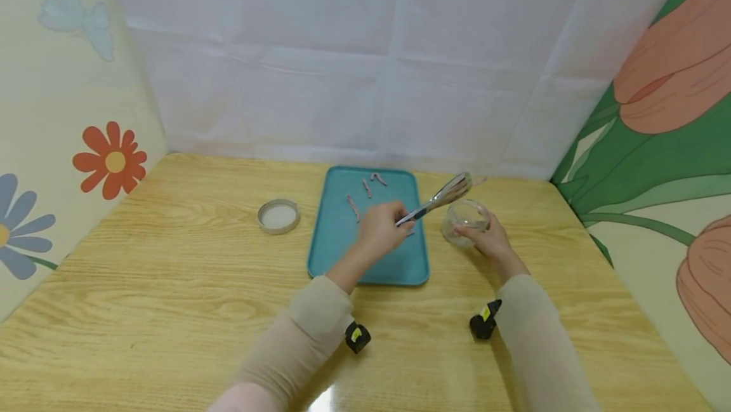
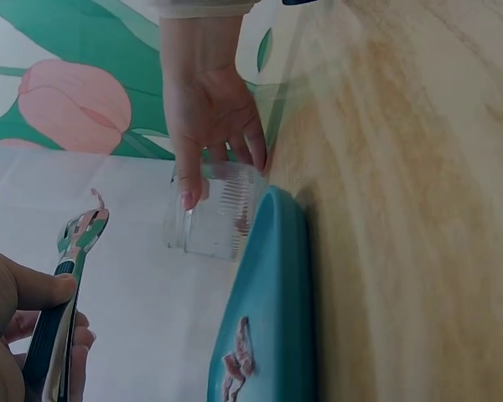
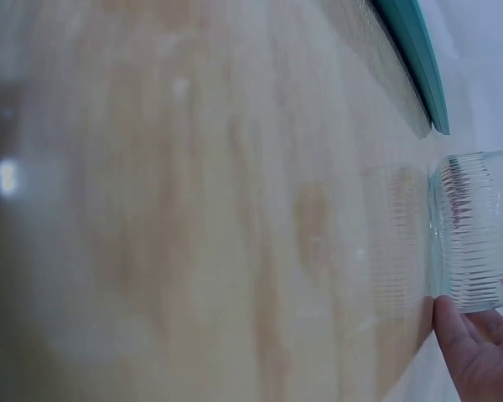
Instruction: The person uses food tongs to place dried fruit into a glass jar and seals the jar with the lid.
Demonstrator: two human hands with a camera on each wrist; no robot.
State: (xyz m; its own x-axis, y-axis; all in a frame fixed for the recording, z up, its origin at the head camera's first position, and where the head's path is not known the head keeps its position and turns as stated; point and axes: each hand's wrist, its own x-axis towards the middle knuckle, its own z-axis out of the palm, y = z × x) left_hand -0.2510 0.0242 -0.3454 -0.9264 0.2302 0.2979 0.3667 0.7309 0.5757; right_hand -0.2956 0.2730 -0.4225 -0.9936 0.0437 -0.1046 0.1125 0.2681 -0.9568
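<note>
My left hand [image 1: 379, 231] grips a pair of metal tongs [image 1: 436, 199] with dark handle grips, held above the right side of the teal tray [image 1: 368, 272]. A thin pinkish strip [image 2: 98, 199] sticks out from the tips of the tongs. Beside the tray stands a lidless ribbed glass jar [image 1: 464, 234], its side held between the thumb and fingers of my right hand [image 1: 492, 240]. Something reddish [image 3: 458, 188] shows low inside the jar. Several pinkish strips [image 1: 353, 207] lie on the tray, some partly hidden by the left hand in the head view.
A round jar lid [image 1: 278, 216] lies on the wooden table [image 1: 188, 272] left of the tray. A white sheet [image 1: 354, 82] hangs behind the table. Painted flower panels [image 1: 679, 145] stand at both sides.
</note>
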